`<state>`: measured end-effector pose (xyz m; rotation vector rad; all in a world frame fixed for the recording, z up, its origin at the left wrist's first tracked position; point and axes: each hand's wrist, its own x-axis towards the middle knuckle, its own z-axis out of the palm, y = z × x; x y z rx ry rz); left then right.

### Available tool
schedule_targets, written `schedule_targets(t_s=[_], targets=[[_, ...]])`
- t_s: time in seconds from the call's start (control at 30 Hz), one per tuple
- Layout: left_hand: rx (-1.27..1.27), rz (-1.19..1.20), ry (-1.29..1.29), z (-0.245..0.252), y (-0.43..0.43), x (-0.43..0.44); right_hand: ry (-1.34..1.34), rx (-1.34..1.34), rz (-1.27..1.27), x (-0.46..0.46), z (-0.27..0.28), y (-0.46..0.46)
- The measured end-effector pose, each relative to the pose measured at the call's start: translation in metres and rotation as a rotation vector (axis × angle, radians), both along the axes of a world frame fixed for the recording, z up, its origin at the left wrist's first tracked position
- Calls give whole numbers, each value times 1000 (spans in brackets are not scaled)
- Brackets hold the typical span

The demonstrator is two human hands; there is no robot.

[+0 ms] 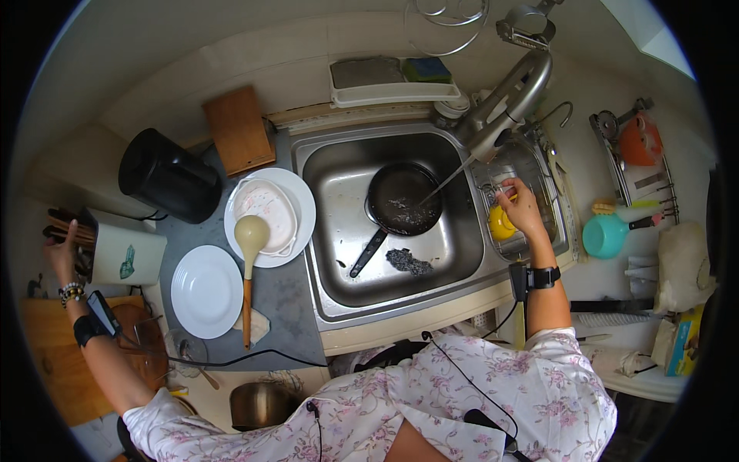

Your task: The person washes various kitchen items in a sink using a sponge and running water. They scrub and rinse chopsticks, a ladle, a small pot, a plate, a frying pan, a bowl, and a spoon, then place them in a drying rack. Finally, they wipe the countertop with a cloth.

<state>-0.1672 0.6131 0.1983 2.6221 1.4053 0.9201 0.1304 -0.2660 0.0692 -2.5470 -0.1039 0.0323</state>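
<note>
At the far left my left hand (60, 254) is against the dark and wooden utensil handles (60, 226) in a pale green holder (128, 254); its grip is partly hidden. My right hand (522, 209) is over the small side basin (522, 253), fingers bent close together beside a round yellow object (500, 223). Whether it holds something there is unclear. In the main sink (335, 199), water runs from the faucet (496, 136) into a dark frying pan (398, 202) with a black handle. A grey scouring pad (409, 262) lies below the pan.
Left of the sink are a pink-white dish (271, 211) on a white plate (300, 231), a ladle (252, 237) across them, and another white plate (206, 291). A black kettle (167, 176) and wooden board (242, 130) stand behind. A cable (231, 362) crosses the counter edge.
</note>
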Motion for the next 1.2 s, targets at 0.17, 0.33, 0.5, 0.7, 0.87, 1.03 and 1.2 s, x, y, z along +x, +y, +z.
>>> schedule_targets(t_s=[0.17, 0.33, 0.5, 0.7, 0.87, 1.03, 1.2], targets=[[335, 53, -233, 12, -99, -5, -375, -77, 189, 57, -32, 0], [-363, -676, 131, -67, -278, 0, -422, -299, 234, 99, -53, 21], [-803, -430, 701, -133, -346, 12, -566, -216, 252, 117, -48, 10], [-406, -402, 538, -183, -368, 38, -273, 259, -180, 129, -50, -38], [-199, -444, 467, -198, -380, 42, -77, 380, -142, 125, -60, -61], [-490, -446, 273, -184, -406, 55, -118, 268, -56, 115, -60, -64], [-755, -607, 126, -159, -489, 100, -244, 260, 5, 83, -36, -55]])
